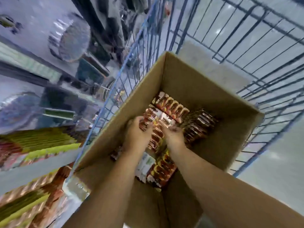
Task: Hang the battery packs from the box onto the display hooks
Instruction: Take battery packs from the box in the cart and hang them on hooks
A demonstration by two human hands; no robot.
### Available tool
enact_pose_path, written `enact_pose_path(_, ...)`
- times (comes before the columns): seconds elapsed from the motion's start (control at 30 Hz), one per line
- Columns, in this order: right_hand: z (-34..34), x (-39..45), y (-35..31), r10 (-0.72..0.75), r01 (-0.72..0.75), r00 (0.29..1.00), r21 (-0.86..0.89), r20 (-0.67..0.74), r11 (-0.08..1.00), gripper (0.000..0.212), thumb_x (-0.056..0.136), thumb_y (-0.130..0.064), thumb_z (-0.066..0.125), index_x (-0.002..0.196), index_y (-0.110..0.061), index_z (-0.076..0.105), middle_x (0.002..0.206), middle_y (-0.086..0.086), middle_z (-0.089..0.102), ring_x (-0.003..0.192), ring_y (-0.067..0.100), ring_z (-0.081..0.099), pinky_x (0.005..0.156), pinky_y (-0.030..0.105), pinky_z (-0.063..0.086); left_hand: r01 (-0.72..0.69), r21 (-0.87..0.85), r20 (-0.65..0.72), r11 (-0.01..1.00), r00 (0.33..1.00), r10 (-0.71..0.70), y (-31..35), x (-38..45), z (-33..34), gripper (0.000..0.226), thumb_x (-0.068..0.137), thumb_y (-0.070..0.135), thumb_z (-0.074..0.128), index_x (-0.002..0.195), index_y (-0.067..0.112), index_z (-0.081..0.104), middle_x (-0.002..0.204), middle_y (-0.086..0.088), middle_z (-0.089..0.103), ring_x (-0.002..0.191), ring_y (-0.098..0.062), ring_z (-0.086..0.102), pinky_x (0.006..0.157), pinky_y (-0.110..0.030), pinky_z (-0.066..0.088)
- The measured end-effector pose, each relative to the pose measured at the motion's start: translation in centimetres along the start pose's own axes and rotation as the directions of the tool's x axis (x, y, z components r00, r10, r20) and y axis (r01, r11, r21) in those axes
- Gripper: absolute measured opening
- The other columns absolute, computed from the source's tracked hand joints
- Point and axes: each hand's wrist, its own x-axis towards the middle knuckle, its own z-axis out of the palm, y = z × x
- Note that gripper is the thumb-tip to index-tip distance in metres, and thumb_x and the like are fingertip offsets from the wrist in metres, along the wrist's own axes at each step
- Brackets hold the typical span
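Blurred shop shelves (32, 145) are seen left of a cardboard box (205, 89) set inside a blue wire cart (246, 38). Inside the box, a bundle of battery packs (153, 122) is gripped by the left hand (136, 130) and the right hand (172, 134).

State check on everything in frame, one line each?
cardboard box: open, flaps up, sitting in the cart
battery packs: loose in the box, none hung yet
left hand: gripping a bundle of packs
right hand: down on the packs, grip blurred
wire cart: holding the box
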Motion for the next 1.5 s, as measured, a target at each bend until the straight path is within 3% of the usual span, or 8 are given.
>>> enact_pose_path(0.13,2.2,4.2,2.7,0.077,-0.072,0.995,0.081,-0.062,0.994,0.054,0.087,-0.033,0.082,0.135,-0.021,0.061,0.125,0.005,0.072,0.101,0.018,0.07,0.08,0.025,0.056,0.023,0.172,0.09,0.985,0.995,-0.039,-2.4,4.1,3.7,0.054,0.098,0.047,0.065,0.147,0.025,0.053,0.148,-0.006,0.054,0.135,-0.028,0.053,0.111,-0.043,0.046)
enact_pose_path(0.33,3.4,8.4,4.1,0.242,-0.208,0.954,0.185,-0.18,0.96,0.025,0.098,-0.025,0.068,0.122,-0.02,0.066,0.092,-0.002,0.07,0.07,0.01,0.063,0.051,0.02,0.044,0.012,0.218,0.04,0.976,0.999,-0.021,-5.0,7.6,7.7,0.047,0.103,0.036,0.058,0.144,0.014,0.055,0.146,-0.013,0.057,0.134,-0.034,0.054,0.108,-0.043,0.045)
enact_pose_path(0.57,6.4,10.3,4.8,0.233,-0.208,0.899,0.107,-0.37,0.972,0.073,0.084,-0.041,0.068,0.153,-0.043,0.043,0.13,0.001,0.063,0.088,0.021,0.068,0.064,0.033,0.059,0.093,0.344,0.015,0.934,0.994,-0.104,-7.9,7.9,10.3,0.077,0.1,0.032,0.063,0.163,0.015,0.024,0.166,-0.013,0.033,0.149,-0.038,0.031,0.117,-0.054,0.033)
enact_pose_path(0.67,6.4,10.9,4.7,0.259,-0.247,0.889,0.08,-0.377,0.966,0.063,0.089,-0.038,0.071,0.147,-0.024,0.051,0.131,0.006,0.063,0.109,0.032,0.068,0.09,0.044,0.06,0.06,0.452,0.01,0.89,0.997,-0.072,-8.3,8.0,10.8,0.078,0.102,0.04,0.059,0.164,0.012,0.021,0.167,-0.014,0.029,0.15,-0.037,0.028,0.117,-0.053,0.031)
enact_pose_path(0.83,5.6,11.6,5.4,0.272,-0.272,0.883,0.056,-0.382,0.961,0.049,0.095,-0.037,0.07,0.135,-0.011,0.059,0.119,0.009,0.07,0.1,0.03,0.07,0.081,0.037,0.06,0.007,0.595,0.061,0.804,0.997,-0.054,-8.1,8.0,11.0,0.103,0.091,0.079,0.045,0.165,0.014,0.014,0.166,-0.016,0.029,0.148,-0.036,0.031,0.117,-0.048,0.03)
enact_pose_path(1.2,3.8,10.9,5.0,0.348,-0.302,0.931,0.303,-0.11,0.904,0.019,0.1,-0.026,0.071,0.117,-0.023,0.063,0.103,0.001,0.07,0.085,0.02,0.066,0.072,0.036,0.054,0.051,0.603,-0.042,0.796,0.999,-0.032,-7.3,7.3,10.4,0.085,0.093,0.063,0.063,0.155,0.01,0.038,0.153,-0.015,0.049,0.139,-0.033,0.048,0.105,-0.048,0.044)
enact_pose_path(1.33,3.8,10.4,5.0,0.346,-0.301,0.933,0.318,-0.096,0.899,0.014,0.101,-0.021,0.068,0.114,-0.023,0.065,0.108,0.006,0.073,0.096,0.03,0.07,0.09,0.053,0.059,0.032,0.635,-0.025,0.772,0.999,-0.021,-6.4,6.6,9.4,0.082,0.085,0.068,0.07,0.139,0.009,0.049,0.142,-0.011,0.055,0.129,-0.03,0.054,0.089,-0.043,0.051)
enact_pose_path(1.5,4.0,8.7,4.6,0.289,-0.26,0.954,0.253,-0.081,0.932,0.011,0.103,-0.014,0.062,0.109,-0.024,0.06,0.096,0.002,0.067,0.079,0.021,0.061,0.075,0.037,0.055,0.114,0.402,0.039,0.909,0.989,-0.141,-5.5,6.3,7.5,0.044,0.09,0.043,0.075,0.119,0.016,0.057,0.115,-0.005,0.067,0.105,-0.031,0.066,0.076,-0.037,0.05)
